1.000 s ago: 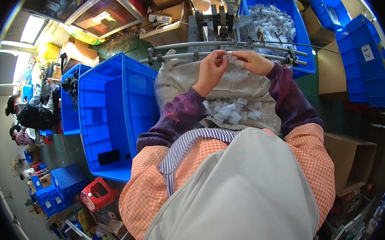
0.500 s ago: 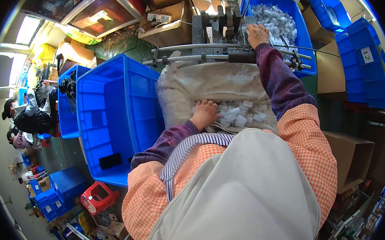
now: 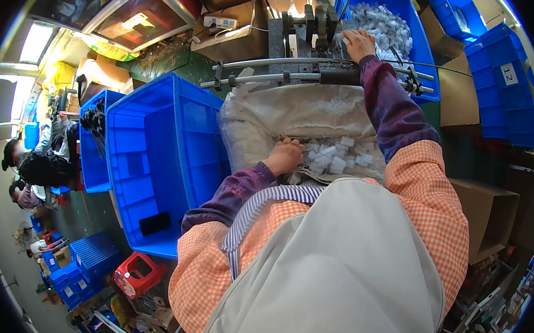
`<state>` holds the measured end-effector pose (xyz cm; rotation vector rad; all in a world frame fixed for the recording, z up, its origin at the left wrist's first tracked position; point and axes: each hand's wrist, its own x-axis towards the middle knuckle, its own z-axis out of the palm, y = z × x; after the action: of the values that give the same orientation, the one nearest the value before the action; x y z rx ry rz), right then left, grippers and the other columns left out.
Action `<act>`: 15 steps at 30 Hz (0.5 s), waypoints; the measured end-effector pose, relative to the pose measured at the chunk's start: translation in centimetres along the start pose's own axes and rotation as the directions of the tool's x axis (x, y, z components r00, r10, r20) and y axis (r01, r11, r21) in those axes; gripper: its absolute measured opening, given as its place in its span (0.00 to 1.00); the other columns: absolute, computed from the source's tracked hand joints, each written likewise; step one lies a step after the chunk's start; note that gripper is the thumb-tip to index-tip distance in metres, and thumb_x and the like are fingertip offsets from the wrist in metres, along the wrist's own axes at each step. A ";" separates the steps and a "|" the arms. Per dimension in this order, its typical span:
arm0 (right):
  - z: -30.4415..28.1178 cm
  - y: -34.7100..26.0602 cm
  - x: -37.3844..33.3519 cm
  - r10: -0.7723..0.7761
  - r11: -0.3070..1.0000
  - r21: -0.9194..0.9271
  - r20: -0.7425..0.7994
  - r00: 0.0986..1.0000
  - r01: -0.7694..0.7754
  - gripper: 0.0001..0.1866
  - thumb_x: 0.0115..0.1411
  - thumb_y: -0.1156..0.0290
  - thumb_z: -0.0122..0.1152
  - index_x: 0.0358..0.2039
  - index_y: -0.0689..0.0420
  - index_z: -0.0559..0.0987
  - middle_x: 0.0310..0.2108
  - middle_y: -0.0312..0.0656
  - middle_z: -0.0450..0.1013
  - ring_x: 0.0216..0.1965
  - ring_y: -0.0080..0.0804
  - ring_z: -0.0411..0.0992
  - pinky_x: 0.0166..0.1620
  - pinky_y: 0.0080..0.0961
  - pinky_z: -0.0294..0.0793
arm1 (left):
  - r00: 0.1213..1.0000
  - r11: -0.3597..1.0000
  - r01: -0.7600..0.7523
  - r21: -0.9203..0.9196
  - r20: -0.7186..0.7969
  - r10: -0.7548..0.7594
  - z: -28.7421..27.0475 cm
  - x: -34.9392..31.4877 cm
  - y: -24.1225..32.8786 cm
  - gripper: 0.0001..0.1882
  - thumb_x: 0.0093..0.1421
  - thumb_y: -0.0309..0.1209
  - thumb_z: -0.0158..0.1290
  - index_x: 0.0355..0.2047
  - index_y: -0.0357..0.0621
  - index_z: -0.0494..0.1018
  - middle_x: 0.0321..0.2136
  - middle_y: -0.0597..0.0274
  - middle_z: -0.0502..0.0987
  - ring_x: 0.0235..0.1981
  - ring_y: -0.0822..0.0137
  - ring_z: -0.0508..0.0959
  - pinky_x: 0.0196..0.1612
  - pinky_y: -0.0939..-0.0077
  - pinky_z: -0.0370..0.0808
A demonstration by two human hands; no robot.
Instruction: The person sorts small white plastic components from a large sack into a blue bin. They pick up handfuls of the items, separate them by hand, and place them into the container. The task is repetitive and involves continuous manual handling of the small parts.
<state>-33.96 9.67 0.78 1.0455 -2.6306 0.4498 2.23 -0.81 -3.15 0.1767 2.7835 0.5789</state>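
Note:
My left hand (image 3: 285, 156) rests at the left edge of a pile of small white plastic pieces (image 3: 336, 155), its fingers curled. The pieces have thin bristle-like prongs and lie in a sagging beige cloth (image 3: 308, 110) spread before me. Whatever my left fingers hold is hidden. Farther off, my right hand (image 3: 358, 45) reaches to the right side of a dark metal machine (image 3: 313, 37). Its fingers are bent against the machine, and anything in them is too small to make out. Beyond that hand, a blue bin (image 3: 422, 41) holds many similar white pieces.
Two metal rods (image 3: 268, 64) cross in front of the machine. A large blue crate (image 3: 150, 152) with a black flat object (image 3: 154, 223) inside stands at my left. A red stool (image 3: 139, 275) is behind it. Cardboard boxes (image 3: 483, 215) stand right. Other people (image 3: 38, 157) sit far left.
The fingers of my left hand have curled in from a more spread pose on the pile. My right hand stays at the machine, its fingers slightly shifted.

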 end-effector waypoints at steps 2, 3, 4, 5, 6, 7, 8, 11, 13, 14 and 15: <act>0.1 0.1 0.4 0.076 0.997 0.014 0.067 0.995 -0.077 0.12 0.55 0.62 0.49 0.39 0.44 0.76 0.40 0.31 0.72 0.47 0.33 0.63 0.50 0.36 0.54 | 1.000 0.999 0.008 -0.033 -0.027 -0.009 -0.1 0.0 -0.1 0.11 0.53 0.34 0.47 0.35 0.45 0.71 0.35 0.57 0.73 0.39 0.55 0.72 0.41 0.61 0.70; 0.1 0.1 0.4 0.114 0.993 0.019 0.100 0.989 -0.116 0.13 0.55 0.61 0.50 0.40 0.44 0.77 0.40 0.31 0.72 0.48 0.32 0.63 0.51 0.36 0.53 | 0.998 0.999 0.025 -0.046 -0.048 -0.027 -0.1 0.0 0.0 0.11 0.54 0.33 0.46 0.35 0.45 0.72 0.34 0.57 0.73 0.38 0.55 0.73 0.41 0.61 0.70; -0.2 -0.2 0.5 0.146 0.989 -0.044 0.111 0.983 -0.142 0.13 0.55 0.60 0.50 0.40 0.43 0.77 0.40 0.30 0.72 0.48 0.32 0.63 0.51 0.37 0.53 | 0.996 0.997 0.047 -0.059 -0.069 -0.051 -0.3 -0.1 0.0 0.10 0.54 0.33 0.46 0.35 0.45 0.72 0.34 0.57 0.74 0.37 0.54 0.73 0.40 0.61 0.70; -0.5 -0.3 0.5 0.179 0.980 -0.108 0.120 0.976 -0.167 0.13 0.55 0.58 0.50 0.40 0.43 0.77 0.41 0.30 0.72 0.48 0.32 0.63 0.51 0.38 0.52 | 0.995 0.998 0.060 -0.032 -0.076 -0.062 -0.6 0.0 0.1 0.11 0.54 0.32 0.46 0.35 0.45 0.72 0.34 0.57 0.74 0.37 0.54 0.74 0.40 0.61 0.71; -0.9 -0.5 0.4 0.213 0.967 -0.172 0.127 0.969 -0.190 0.14 0.55 0.57 0.51 0.40 0.42 0.77 0.41 0.30 0.72 0.49 0.32 0.62 0.52 0.38 0.52 | 0.994 0.997 0.073 -0.006 -0.083 -0.073 -0.9 0.0 0.2 0.11 0.54 0.31 0.45 0.36 0.44 0.72 0.34 0.57 0.74 0.36 0.54 0.74 0.39 0.61 0.71; -1.3 -0.4 0.1 0.227 0.960 -0.193 0.109 0.968 -0.204 0.14 0.55 0.56 0.50 0.39 0.42 0.77 0.42 0.31 0.71 0.50 0.33 0.61 0.52 0.41 0.51 | 0.992 0.996 0.086 0.020 -0.090 -0.084 -1.3 0.0 0.4 0.11 0.54 0.31 0.45 0.36 0.44 0.72 0.34 0.57 0.74 0.36 0.53 0.74 0.39 0.61 0.71; -1.7 -0.3 -0.3 0.241 0.953 -0.213 0.091 0.966 -0.217 0.14 0.55 0.56 0.49 0.39 0.43 0.77 0.43 0.33 0.71 0.51 0.35 0.60 0.53 0.43 0.50 | 0.991 0.996 0.085 0.020 -0.110 -0.082 -1.6 -0.1 0.5 0.11 0.54 0.30 0.45 0.36 0.44 0.72 0.34 0.57 0.74 0.36 0.53 0.74 0.39 0.61 0.71; -2.1 -0.2 -1.7 0.202 0.963 -0.187 0.035 0.979 -0.192 0.15 0.54 0.54 0.49 0.38 0.43 0.77 0.43 0.37 0.69 0.52 0.38 0.58 0.53 0.45 0.48 | 0.974 0.998 0.057 -0.006 -0.221 -0.057 -2.4 -0.2 0.9 0.11 0.54 0.29 0.45 0.37 0.45 0.72 0.33 0.57 0.74 0.36 0.54 0.74 0.38 0.63 0.71; -2.0 -0.3 -1.9 0.176 0.971 -0.164 0.002 0.984 -0.173 0.16 0.54 0.54 0.48 0.38 0.45 0.77 0.43 0.40 0.68 0.51 0.40 0.57 0.53 0.44 0.48 | 0.932 0.999 0.008 -0.053 -0.362 -0.027 -3.1 0.1 1.1 0.11 0.52 0.28 0.46 0.36 0.45 0.73 0.32 0.58 0.74 0.36 0.57 0.74 0.36 0.64 0.71; -1.7 -0.4 -1.8 0.196 0.968 -0.163 0.020 0.980 -0.190 0.16 0.54 0.53 0.48 0.38 0.46 0.77 0.43 0.40 0.68 0.51 0.40 0.57 0.53 0.44 0.49 | 0.923 0.998 0.009 -0.055 -0.383 -0.030 -3.3 0.3 1.3 0.12 0.52 0.28 0.46 0.37 0.45 0.73 0.33 0.59 0.74 0.37 0.57 0.73 0.37 0.64 0.71; -1.3 -0.6 -1.8 0.215 0.965 -0.162 0.038 0.976 -0.206 0.17 0.54 0.53 0.47 0.38 0.46 0.77 0.43 0.40 0.68 0.50 0.40 0.58 0.53 0.44 0.49 | 0.915 0.998 0.011 -0.057 -0.403 -0.033 -3.5 0.4 1.6 0.12 0.52 0.29 0.46 0.38 0.46 0.72 0.34 0.59 0.73 0.38 0.58 0.72 0.38 0.64 0.70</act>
<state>-32.08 10.86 1.46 0.7439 -2.7870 0.2541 0.83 -0.61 0.48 0.0118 3.1574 0.7586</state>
